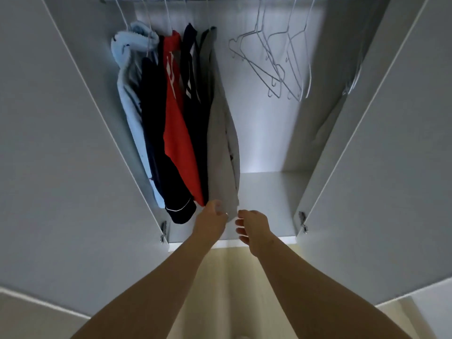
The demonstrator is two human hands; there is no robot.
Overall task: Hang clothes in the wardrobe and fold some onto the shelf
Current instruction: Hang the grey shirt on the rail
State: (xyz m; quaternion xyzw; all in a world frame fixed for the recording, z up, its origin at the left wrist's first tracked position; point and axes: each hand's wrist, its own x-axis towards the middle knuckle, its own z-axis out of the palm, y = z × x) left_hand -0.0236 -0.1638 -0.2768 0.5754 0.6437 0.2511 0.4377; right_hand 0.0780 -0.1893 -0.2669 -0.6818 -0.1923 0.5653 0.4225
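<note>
Hanging is the step in hand, by my judgement. A grey garment (220,148) hangs on the rail at the centre of the frame. It is the rightmost of five pieces, just beside a dark striped top (193,94), a red shirt (178,133), a navy garment (156,143) and a pale blue fleece (127,77) towards the upper left.

The left hand (212,216) reaches in at lower centre, its fingers curled round the grey garment's bottom hem and pinching it. The right hand (254,228) sits just beside that hem, fingers loosely curled and a little spread. It appears to hold nothing, though the blur makes contact with the cloth hard to rule out. This looks like smoothing or tugging the piece straight once it is on its hanger.

Several empty hangers (269,62) hang in the upper right, well apart from the clothes. The shelf (266,196) forms the wardrobe floor behind the hands.

The next move likely calls for letting go of the hem so the cloth drops plumb. Then a free hanger can be taken from the right, or a piece folded for the shelf. No further clothes are in view.
</note>
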